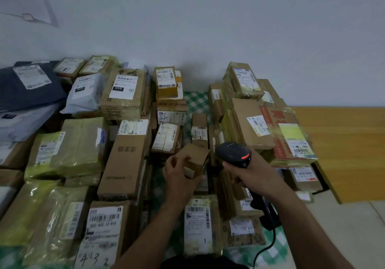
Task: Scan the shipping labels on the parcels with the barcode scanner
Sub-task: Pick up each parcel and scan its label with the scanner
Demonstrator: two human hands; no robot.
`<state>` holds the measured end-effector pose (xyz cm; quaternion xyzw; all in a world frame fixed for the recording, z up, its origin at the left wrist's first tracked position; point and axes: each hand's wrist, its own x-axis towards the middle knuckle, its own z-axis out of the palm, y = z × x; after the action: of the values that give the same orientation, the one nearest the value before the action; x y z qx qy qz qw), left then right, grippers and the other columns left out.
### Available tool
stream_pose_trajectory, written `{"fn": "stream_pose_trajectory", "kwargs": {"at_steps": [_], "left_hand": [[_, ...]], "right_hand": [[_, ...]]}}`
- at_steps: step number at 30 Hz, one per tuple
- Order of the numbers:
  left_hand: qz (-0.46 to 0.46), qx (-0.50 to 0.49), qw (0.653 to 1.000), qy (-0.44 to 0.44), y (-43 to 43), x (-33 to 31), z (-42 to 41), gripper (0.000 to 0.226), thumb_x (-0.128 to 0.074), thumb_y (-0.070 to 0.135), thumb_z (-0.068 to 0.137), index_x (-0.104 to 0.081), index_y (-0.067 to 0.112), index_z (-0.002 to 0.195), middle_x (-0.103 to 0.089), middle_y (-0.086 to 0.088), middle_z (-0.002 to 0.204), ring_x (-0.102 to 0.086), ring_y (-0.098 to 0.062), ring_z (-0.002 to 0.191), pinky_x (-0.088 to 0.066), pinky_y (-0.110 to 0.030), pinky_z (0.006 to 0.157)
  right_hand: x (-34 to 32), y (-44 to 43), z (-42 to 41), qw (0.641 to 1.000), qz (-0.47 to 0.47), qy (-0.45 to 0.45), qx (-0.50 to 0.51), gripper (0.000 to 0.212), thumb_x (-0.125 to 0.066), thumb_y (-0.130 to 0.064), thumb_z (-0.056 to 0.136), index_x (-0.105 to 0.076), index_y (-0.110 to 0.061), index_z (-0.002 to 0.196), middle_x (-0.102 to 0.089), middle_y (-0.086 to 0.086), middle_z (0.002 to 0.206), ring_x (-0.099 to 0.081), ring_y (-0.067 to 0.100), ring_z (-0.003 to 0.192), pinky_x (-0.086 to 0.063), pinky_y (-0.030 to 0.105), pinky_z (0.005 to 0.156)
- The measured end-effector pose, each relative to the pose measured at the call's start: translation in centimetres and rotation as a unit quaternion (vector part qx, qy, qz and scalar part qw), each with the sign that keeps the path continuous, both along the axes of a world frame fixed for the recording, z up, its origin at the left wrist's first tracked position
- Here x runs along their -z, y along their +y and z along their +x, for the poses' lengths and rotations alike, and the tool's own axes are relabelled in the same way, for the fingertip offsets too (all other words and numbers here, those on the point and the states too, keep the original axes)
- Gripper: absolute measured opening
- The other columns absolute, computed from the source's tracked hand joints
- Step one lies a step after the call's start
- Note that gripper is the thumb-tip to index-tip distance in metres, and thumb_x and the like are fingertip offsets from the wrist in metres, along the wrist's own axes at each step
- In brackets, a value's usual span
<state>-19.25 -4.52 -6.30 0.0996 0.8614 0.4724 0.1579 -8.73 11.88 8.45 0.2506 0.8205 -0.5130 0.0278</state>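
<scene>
My left hand (177,173) grips a small brown cardboard box (194,158), tilted and lifted a little above the pile in the middle. Its label is not visible from here. My right hand (248,175) holds a black barcode scanner (234,154) by its handle, just right of the small box, with a red light lit on the scanner's head. The scanner's black cable (268,241) hangs down toward the lower edge. Many labelled parcels lie around both hands.
Cardboard boxes and plastic mailers cover a green checked cloth (195,99). A long brown box (123,164) lies left of my left hand, a labelled parcel (199,225) below it. A dark mailer (27,85) sits far left. A wooden surface (341,143) is at right, wall behind.
</scene>
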Motion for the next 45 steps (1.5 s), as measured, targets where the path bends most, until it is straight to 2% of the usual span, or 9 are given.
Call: {"fn": "stream_pose_trajectory", "kwargs": {"at_steps": [5, 8, 13, 19, 23, 29, 34, 41, 45], "left_hand": [[-0.076, 0.072, 0.993, -0.058, -0.6, 0.5, -0.2, 0.091, -0.094, 0.049, 0.066, -0.047, 0.044, 0.143, -0.024, 0.003, 0.150, -0.032, -0.021, 0.136, -0.040, -0.032, 0.101], [-0.095, 0.112, 0.988, -0.051, -1.2, 0.7, -0.2, 0.062, -0.074, 0.062, 0.084, -0.054, 0.041, 0.139, -0.049, 0.003, 0.140, -0.053, -0.014, 0.118, -0.051, -0.037, 0.100], [-0.050, 0.067, 0.995, -0.052, -1.0, -0.6, -0.7, 0.052, -0.061, 0.048, 0.101, -0.052, 0.026, 0.147, -0.058, 0.004, 0.139, -0.052, -0.005, 0.109, -0.046, -0.023, 0.084], [-0.017, 0.080, 0.984, -0.155, -0.1, -0.4, -0.7, 0.070, -0.065, 0.028, 0.099, -0.029, 0.034, 0.159, -0.055, 0.003, 0.146, -0.057, -0.016, 0.119, -0.051, -0.032, 0.096], [-0.032, 0.073, 0.983, -0.167, -0.7, -0.3, -0.9, 0.061, -0.065, 0.032, 0.099, -0.038, 0.034, 0.154, -0.059, 0.006, 0.136, -0.059, -0.017, 0.120, -0.052, -0.034, 0.097], [-0.054, -0.028, 0.998, 0.035, 0.8, 0.2, -7.5, 0.036, -0.057, 0.022, 0.104, -0.058, 0.012, 0.138, -0.055, -0.010, 0.141, -0.051, -0.026, 0.132, -0.043, -0.039, 0.109], [-0.054, -0.037, 0.997, 0.037, 2.1, 2.4, -12.1, 0.036, -0.056, 0.010, 0.103, -0.057, 0.007, 0.138, -0.038, -0.014, 0.154, -0.037, -0.031, 0.143, -0.031, -0.036, 0.117], [-0.037, -0.057, 0.998, 0.016, 2.5, 4.7, -13.1, 0.077, -0.070, 0.013, 0.092, -0.031, 0.020, 0.159, -0.027, -0.013, 0.159, -0.031, -0.034, 0.145, -0.036, -0.052, 0.118], [-0.033, -0.071, 0.996, -0.050, 2.4, 5.1, -13.5, 0.110, -0.085, 0.025, 0.081, -0.012, 0.024, 0.163, -0.049, -0.012, 0.151, -0.049, -0.033, 0.137, -0.048, -0.053, 0.109]], "right_hand": [[1.0, 0.3, 0.1, 1.000, -0.006, -0.004, 0.012, 0.026, -0.074, -0.028, 0.096, -0.056, -0.043, 0.107, -0.074, 0.001, 0.086, -0.071, 0.010, 0.067, -0.054, 0.022, 0.061], [1.5, 0.4, -0.1, 1.000, -0.019, -0.003, 0.009, 0.028, -0.074, -0.025, 0.097, -0.056, -0.039, 0.114, -0.073, -0.006, 0.078, -0.069, 0.007, 0.061, -0.052, 0.016, 0.056], [2.1, 0.6, -0.7, 1.000, -0.020, -0.014, -0.001, 0.025, -0.074, -0.027, 0.097, -0.059, -0.037, 0.114, -0.070, -0.016, 0.070, -0.066, 0.005, 0.058, -0.054, 0.020, 0.059], [2.7, 0.4, -2.5, 0.999, -0.014, -0.028, -0.017, 0.030, -0.074, -0.032, 0.097, -0.062, -0.032, 0.125, -0.076, -0.007, 0.088, -0.074, 0.018, 0.065, -0.054, 0.023, 0.060], [3.7, 0.5, -3.7, 0.998, -0.041, -0.040, -0.007, 0.043, -0.076, -0.033, 0.095, -0.059, -0.029, 0.135, -0.077, -0.003, 0.098, -0.076, 0.020, 0.069, -0.059, 0.031, 0.067], [3.9, 0.6, -5.3, 0.998, -0.042, -0.046, -0.018, 0.050, -0.076, -0.036, 0.094, -0.054, -0.030, 0.139, -0.077, 0.001, 0.097, -0.076, 0.025, 0.073, -0.059, 0.033, 0.065], [3.2, 1.3, -6.3, 0.998, -0.044, -0.043, -0.021, 0.048, -0.074, -0.033, 0.096, -0.052, -0.030, 0.138, -0.075, -0.001, 0.099, -0.076, 0.020, 0.071, -0.057, 0.028, 0.063], [3.5, 1.8, -6.5, 0.998, -0.045, -0.032, -0.029, 0.034, -0.073, -0.031, 0.097, -0.057, -0.036, 0.127, -0.074, -0.004, 0.099, -0.075, 0.017, 0.068, -0.058, 0.028, 0.067], [3.9, 1.9, -6.7, 0.998, -0.040, -0.028, -0.035, 0.030, -0.073, -0.031, 0.097, -0.061, -0.035, 0.124, -0.076, -0.003, 0.092, -0.075, 0.017, 0.067, -0.059, 0.029, 0.068]]}}
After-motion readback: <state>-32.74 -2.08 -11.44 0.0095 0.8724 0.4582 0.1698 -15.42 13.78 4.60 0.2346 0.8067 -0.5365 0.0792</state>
